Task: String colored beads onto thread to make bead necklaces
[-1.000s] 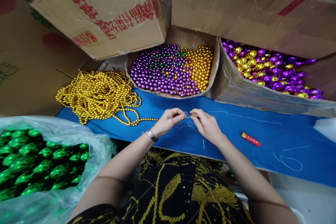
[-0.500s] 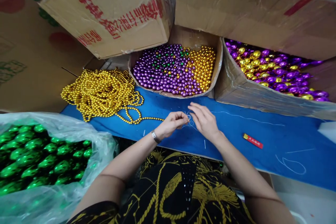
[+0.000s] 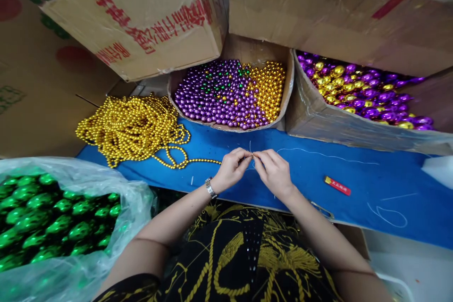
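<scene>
My left hand [image 3: 231,170], with a metal-banded watch [image 3: 211,188] at the wrist, is closed in a pinch. A gold bead string [image 3: 204,161] runs from the gold pile [image 3: 130,127] to its fingers. My right hand [image 3: 275,172] is closed too, its fingertips meeting the left ones. A fine white thread [image 3: 250,146] sticks up from between the fingertips, and a small loop of it hangs just below. The fingers hide what lies right at the pinch.
A box of small purple, gold and green beads [image 3: 219,99] stands ahead, beside a box of larger beads [image 3: 368,89]. Green beads fill a plastic-lined bag [image 3: 138,198] at left. On the blue table [image 3: 307,184] lie a red packet [image 3: 337,185] and thread scraps [image 3: 391,217].
My right hand has lowered and closed, bringing its fingertips against the left hand's. The thread end now stands upright between them. The whole view has shifted slightly.
</scene>
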The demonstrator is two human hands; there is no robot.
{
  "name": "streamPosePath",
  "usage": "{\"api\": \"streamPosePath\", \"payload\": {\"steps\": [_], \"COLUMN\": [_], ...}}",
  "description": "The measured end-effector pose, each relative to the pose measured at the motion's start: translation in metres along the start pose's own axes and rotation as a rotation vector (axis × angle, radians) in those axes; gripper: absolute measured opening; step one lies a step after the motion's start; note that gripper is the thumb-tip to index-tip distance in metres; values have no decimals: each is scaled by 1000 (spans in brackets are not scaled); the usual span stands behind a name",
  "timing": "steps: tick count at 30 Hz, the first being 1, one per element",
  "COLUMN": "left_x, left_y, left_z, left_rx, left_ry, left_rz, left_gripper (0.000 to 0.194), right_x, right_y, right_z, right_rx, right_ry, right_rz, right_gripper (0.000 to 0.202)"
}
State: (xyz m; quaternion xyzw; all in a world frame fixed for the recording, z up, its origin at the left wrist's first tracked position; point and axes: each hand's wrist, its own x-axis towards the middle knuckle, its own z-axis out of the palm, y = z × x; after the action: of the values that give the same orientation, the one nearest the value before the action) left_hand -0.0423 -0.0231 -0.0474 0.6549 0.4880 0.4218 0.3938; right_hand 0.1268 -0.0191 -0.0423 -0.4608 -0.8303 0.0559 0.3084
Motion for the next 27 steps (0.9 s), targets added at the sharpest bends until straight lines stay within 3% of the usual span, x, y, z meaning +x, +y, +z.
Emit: {"api": "streamPosePath", "payload": {"steps": [3, 5, 8, 11, 14, 18, 21, 24, 27], "left_x": [0, 1, 1, 2, 7, 17, 18, 14, 9], "left_y": [-1, -2, -3, -1, 2, -4, -17, -29, -30], "left_z": [6, 11, 14, 13, 6, -14, -30, -40, -44], "left_rx": [-14, -167, -360, -280, -132, 81, 182, 165, 67], "left_ry": [60, 63, 21, 1, -54, -153, -287, -392, -404], "left_rz": [-46, -161, -280, -228, -107, 107, 86, -48, -102], "left_gripper": [21, 27, 36, 37, 34, 27, 35, 39, 36], "right_x": [0, 2, 9, 20, 26, 28, 27, 22, 14], "right_y": [-2, -3, -1, 2, 0, -6, -8, -4, 3], "right_z": [4, 7, 5, -7, -21, -35, -37, -28, -11], "right_rx": [-33, 130, 771, 1442, 1687, 1730, 1646, 1280, 686], "right_ry": [54, 94, 138, 132, 159, 266, 373, 406, 229], "right_rz": [33, 147, 482, 778, 849, 755, 587, 406, 159], "right_gripper": [20, 17, 16, 20, 30, 24, 16, 11, 11]}}
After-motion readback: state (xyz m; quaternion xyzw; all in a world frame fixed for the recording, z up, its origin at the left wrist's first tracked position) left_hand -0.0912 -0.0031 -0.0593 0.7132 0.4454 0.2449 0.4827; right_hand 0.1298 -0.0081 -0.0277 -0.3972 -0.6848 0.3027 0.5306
